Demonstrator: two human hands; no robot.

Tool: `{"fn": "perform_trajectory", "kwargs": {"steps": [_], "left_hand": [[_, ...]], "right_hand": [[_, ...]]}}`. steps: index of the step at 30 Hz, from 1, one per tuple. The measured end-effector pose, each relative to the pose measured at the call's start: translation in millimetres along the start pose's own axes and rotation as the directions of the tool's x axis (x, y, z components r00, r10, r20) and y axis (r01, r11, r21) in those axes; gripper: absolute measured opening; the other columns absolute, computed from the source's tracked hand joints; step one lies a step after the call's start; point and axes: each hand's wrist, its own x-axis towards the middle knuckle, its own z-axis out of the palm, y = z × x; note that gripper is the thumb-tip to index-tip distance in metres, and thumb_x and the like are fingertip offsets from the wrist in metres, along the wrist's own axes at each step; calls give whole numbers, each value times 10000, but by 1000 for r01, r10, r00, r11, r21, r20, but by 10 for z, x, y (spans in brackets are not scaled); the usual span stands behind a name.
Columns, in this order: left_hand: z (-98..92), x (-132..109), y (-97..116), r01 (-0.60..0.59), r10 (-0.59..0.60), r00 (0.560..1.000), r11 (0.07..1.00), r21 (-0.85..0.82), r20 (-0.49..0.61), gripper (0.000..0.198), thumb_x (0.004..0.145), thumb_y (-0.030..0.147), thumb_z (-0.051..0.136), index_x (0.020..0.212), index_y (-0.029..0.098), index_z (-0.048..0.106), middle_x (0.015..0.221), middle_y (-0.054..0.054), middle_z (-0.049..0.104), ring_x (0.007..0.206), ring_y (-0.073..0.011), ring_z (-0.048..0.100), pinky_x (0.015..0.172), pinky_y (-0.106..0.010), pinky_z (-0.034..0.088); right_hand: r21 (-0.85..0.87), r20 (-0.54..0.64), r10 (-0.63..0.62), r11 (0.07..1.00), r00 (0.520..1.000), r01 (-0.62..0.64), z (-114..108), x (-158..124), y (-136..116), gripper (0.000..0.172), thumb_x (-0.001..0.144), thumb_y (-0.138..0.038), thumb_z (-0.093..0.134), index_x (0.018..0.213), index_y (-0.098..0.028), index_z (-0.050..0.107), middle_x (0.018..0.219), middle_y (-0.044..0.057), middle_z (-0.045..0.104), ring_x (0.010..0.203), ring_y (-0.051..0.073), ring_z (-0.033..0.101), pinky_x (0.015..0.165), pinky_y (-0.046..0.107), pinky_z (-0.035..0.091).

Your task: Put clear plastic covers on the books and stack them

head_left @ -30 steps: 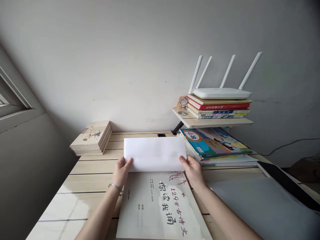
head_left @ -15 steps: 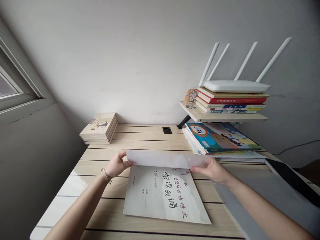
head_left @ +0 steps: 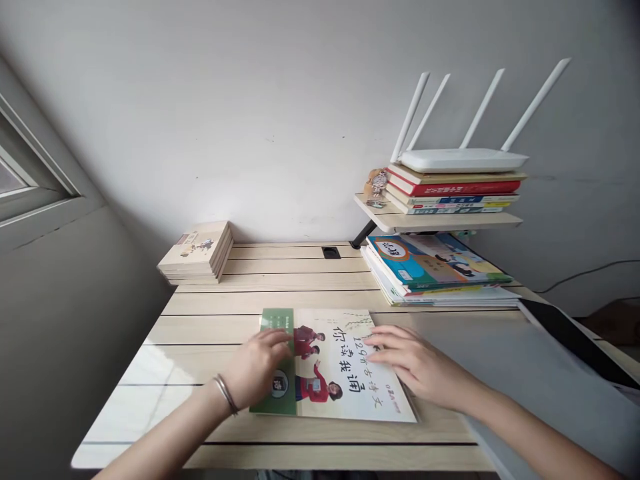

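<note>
A thin softcover book (head_left: pixel 325 327) lies closed and sideways on the slatted wooden table. Its cover has a green band on the left, drawn figures in red and large dark characters. My left hand (head_left: pixel 263 363), a silver bracelet at its wrist, rests over the green band with the fingers laid on the cover. Opposite it, my right hand (head_left: pixel 413 360) lies flat near the book's upper right part, fingers stretched out and slightly apart. Neither hand grips anything.
A stack of small beige books (head_left: pixel 197 253) stands at the back left. Large textbooks (head_left: pixel 440 263) are piled at the right, under a raised shelf (head_left: pixel 440 221) bearing books and a white router (head_left: pixel 463 160). A grey translucent sheet (head_left: pixel 500 373) covers the table's right side.
Half a second ago both hands held up the lifted cover, with a grey-white title page below. Now the cover is down, the book closed, and the hands lie on it.
</note>
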Motion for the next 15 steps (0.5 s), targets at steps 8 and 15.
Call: {"fn": "perform_trajectory", "kwargs": {"steps": [8, 15], "left_hand": [[455, 62, 484, -156, 155, 988, 985, 72, 28, 614, 906, 439, 317, 1433, 163, 162, 1478, -87, 236, 1365, -242, 167, 1113, -413, 165], [356, -56, 155, 27, -33, 998, 993, 116, 45, 561, 897, 451, 337, 1412, 252, 239, 1469, -72, 271, 1334, -256, 263, 1069, -456, 217]], "right_hand": [[-156, 34, -83, 984, 996, 87, 542, 125, -716, 702, 877, -478, 410, 1442, -198, 102, 1482, 91, 200, 1349, 280, 207, 1074, 482, 229], [-282, -9, -34, 959, 999, 30, 635, -212, -453, 672, 894, -429, 399, 1444, -220, 75, 1477, 64, 230, 1338, 266, 241, 1091, 468, 172]]}}
